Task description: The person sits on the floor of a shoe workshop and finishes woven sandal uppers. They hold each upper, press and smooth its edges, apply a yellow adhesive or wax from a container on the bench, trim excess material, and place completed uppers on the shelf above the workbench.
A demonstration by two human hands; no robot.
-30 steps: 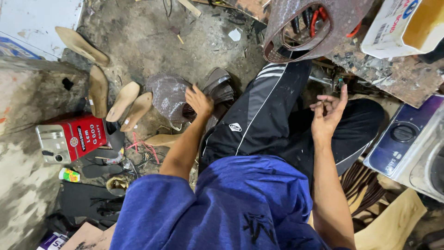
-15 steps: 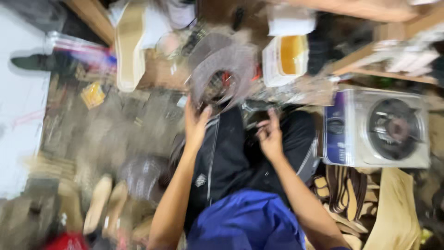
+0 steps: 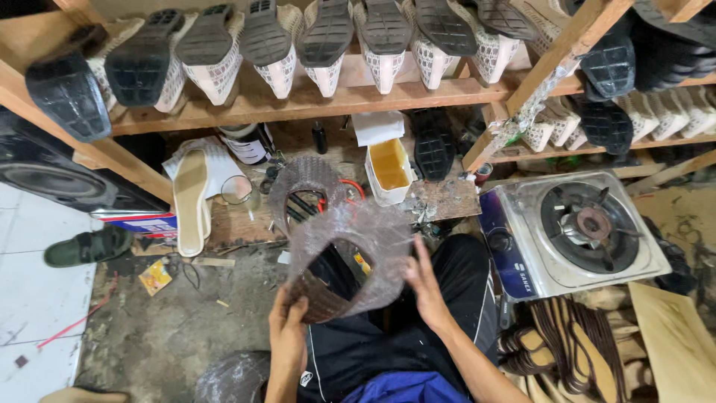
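Clearly the thing in hand is a curled band of woven brown material wrapped in bubble film (image 3: 350, 261), held up over the person's lap. The left hand (image 3: 287, 328) grips its lower edge, fingers (image 3: 292, 307) closed on the dark woven rim; the right hand (image 3: 425, 287) lies open and flat against the film on the far side, fingertips spread, steadying more than clamping.

It looks light and floppy: the band bows into a loop under its own shape and the film crinkles loosely around it. I judge it soft enough to crease if pinched hard, and the film slippery, so the firmer woven edge by the left fingers is the better place to hold, with the other palm supporting the curve.

Just beyond the fingers, a second wrapped roll (image 3: 306, 183) stands on the low wooden shelf (image 3: 440, 198), with a white tub of amber liquid (image 3: 389, 168) to its right. Right of the right hand sits a single-burner gas stove (image 3: 574, 231). Above, racks (image 3: 298, 101) hold rows of shoes soles-out.
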